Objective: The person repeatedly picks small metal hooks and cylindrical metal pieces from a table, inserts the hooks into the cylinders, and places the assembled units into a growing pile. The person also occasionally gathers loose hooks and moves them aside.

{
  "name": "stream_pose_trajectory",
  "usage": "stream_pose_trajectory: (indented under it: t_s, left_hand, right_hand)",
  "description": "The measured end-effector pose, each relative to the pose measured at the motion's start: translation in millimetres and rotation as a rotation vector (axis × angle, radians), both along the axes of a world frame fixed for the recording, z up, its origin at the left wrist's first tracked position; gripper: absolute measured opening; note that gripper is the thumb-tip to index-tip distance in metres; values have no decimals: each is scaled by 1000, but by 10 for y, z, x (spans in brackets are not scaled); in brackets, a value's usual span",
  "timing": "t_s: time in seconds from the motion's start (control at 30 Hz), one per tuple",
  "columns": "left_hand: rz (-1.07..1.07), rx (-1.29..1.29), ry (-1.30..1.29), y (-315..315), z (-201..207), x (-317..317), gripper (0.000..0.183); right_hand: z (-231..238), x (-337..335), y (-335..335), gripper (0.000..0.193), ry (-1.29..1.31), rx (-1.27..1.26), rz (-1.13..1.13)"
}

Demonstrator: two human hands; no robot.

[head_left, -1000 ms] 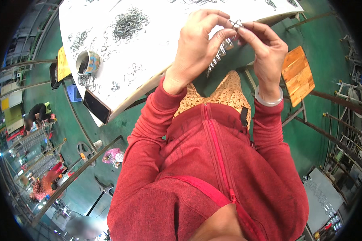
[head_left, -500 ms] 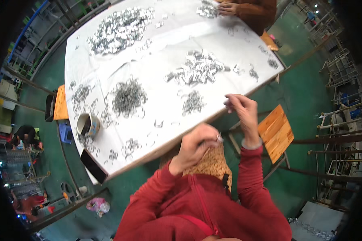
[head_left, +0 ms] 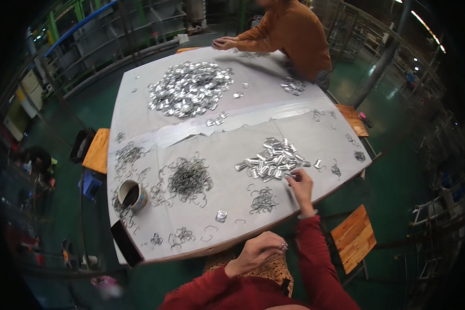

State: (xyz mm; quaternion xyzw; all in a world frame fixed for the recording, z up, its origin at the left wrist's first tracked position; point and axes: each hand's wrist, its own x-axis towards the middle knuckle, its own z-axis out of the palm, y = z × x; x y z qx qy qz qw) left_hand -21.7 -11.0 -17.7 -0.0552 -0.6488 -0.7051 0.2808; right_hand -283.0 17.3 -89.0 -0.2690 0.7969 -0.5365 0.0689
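My left hand (head_left: 257, 254) is closed in front of the table's near edge. Its thumb and forefinger pinch a small metal piece, mostly hidden by the fingers. My right hand (head_left: 301, 188) reaches over the table to the near edge of a pile of flat silver metal clips (head_left: 274, 159), its fingertips closed on one clip at the rim. Below that pile lies a small heap of bent wire hooks (head_left: 263, 200); a larger heap of wire hooks (head_left: 190, 179) is to the left. A single silver buckle-like piece (head_left: 221, 216) lies nearer me.
A white table (head_left: 227, 188) bears a big heap of silver pieces (head_left: 191, 89) at the far left. A cup (head_left: 139, 199) and a dark phone-like slab (head_left: 126, 243) are at the left edge. Across the table, a person in orange-brown (head_left: 294, 39) leans in. A wooden stool (head_left: 354, 238) stands at right.
My right hand has moved forward from above the near edge to the clip pile. My left hand stays pinched near my lap. The view has tilted up; the other person's hands have moved farther away.
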Motion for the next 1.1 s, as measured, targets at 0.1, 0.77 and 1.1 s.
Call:
stream_pose_trajectory:
  t_s: [0.1, 0.77, 1.1]
  left_hand:
    - [41, -39, 27, 43, -92, 9, 18]
    - [358, -357, -2, 156, 104, 162, 16]
    - [312, -145, -72, 29, -300, 451, 35]
  right_hand:
    - [419, 348, 238, 21, -453, -284, 192]
    - [1416, 1635, 1117, 27, -347, -370, 396]
    - [1217, 1831, 1128, 22, -416, -275, 326]
